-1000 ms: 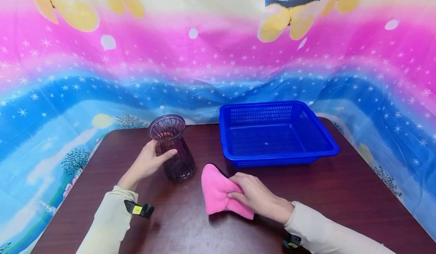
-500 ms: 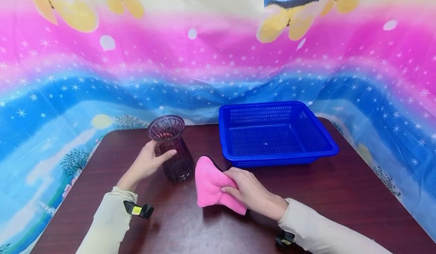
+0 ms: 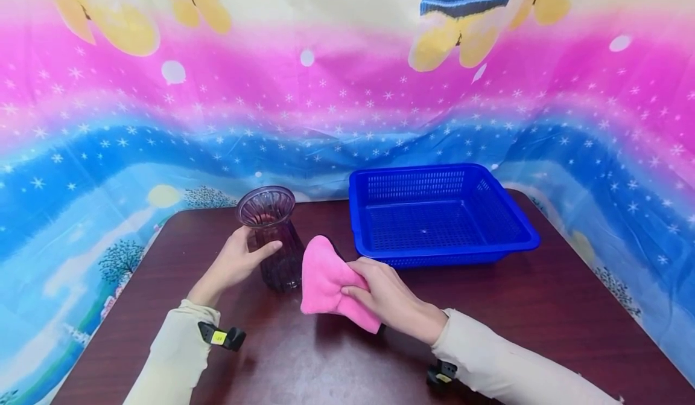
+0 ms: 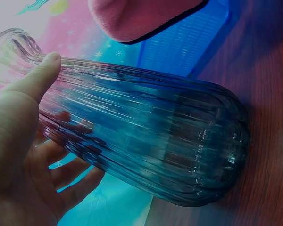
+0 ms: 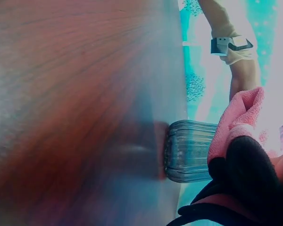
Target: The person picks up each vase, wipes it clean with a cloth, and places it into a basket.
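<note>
Grips ribbed vase with fingers of left hand | clutches pink cloth, right of vase, with those of right hand | faces blue basket, farther right of vase

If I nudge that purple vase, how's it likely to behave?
The purple vase is probably fragile, being see-through and glasslike. Its shiny walls could feel slippery to the left hand. It may resist tipping, its lower body being wider than its neck.
</note>
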Demonstrator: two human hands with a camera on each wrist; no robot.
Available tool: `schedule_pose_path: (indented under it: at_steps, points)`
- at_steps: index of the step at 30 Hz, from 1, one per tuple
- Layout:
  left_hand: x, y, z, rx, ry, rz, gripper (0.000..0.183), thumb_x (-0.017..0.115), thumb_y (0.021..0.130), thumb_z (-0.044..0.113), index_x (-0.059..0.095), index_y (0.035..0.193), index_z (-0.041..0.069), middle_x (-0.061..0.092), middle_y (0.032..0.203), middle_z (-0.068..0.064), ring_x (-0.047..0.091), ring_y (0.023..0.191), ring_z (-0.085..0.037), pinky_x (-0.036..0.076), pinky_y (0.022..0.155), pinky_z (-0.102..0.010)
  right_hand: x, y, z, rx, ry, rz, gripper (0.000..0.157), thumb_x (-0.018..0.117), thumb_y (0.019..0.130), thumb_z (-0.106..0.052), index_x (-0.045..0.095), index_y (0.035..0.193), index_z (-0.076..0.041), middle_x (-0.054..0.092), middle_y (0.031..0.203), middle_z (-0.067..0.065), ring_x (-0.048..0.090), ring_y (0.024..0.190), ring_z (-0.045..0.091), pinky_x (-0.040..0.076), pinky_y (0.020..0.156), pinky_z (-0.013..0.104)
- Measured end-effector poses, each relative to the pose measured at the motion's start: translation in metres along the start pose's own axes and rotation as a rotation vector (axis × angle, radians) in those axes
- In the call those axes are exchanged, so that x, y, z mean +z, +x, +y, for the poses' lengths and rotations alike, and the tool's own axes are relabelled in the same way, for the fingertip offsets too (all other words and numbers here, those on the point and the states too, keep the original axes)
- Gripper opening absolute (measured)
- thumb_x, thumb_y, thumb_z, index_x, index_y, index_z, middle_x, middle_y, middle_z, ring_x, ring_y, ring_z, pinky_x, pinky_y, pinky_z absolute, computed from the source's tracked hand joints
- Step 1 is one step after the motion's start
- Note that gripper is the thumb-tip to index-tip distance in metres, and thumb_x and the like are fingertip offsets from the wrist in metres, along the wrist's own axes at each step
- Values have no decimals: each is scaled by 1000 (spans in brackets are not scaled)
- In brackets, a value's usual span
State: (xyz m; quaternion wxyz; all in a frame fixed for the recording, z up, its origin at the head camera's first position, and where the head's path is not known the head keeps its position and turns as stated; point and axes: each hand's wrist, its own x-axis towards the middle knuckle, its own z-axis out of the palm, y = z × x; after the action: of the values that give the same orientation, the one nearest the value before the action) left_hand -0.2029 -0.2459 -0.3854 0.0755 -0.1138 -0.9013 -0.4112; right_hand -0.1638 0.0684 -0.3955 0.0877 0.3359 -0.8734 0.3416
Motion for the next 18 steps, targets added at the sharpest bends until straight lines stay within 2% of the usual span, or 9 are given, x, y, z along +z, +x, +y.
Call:
schedule_pose_path:
  at_steps: [5, 11, 18]
  points:
    - [0, 0, 1, 0, 2, -1, 53, 70, 95, 29, 52, 137, 1, 65, 131, -26, 62, 124, -42, 49, 105, -60, -3, 6, -4, -25, -4, 10, 13, 77, 90, -17, 71, 101, -14, 68, 88, -4, 58, 78, 8, 49, 67, 22]
    - [0, 0, 1, 6, -1, -2, 52, 70, 95, 28, 53, 137, 1, 65, 131, -26, 62, 123, -41, 49, 104, -59, -5, 14, -8, -13, -18, 14, 21, 76, 90, -17, 72, 109, -11, 72, 96, -1, 63, 85, 11, 53, 73, 25]
    - [1, 0, 1, 7, 0, 3, 51, 70, 95, 27, 54, 136, 1, 65, 130, -25, 63, 122, -41, 50, 103, -58, -5, 21, -9, 10, -25, 8, 19, 77, 89, -18, 72, 106, -11, 72, 96, 0, 64, 85, 12, 54, 73, 27]
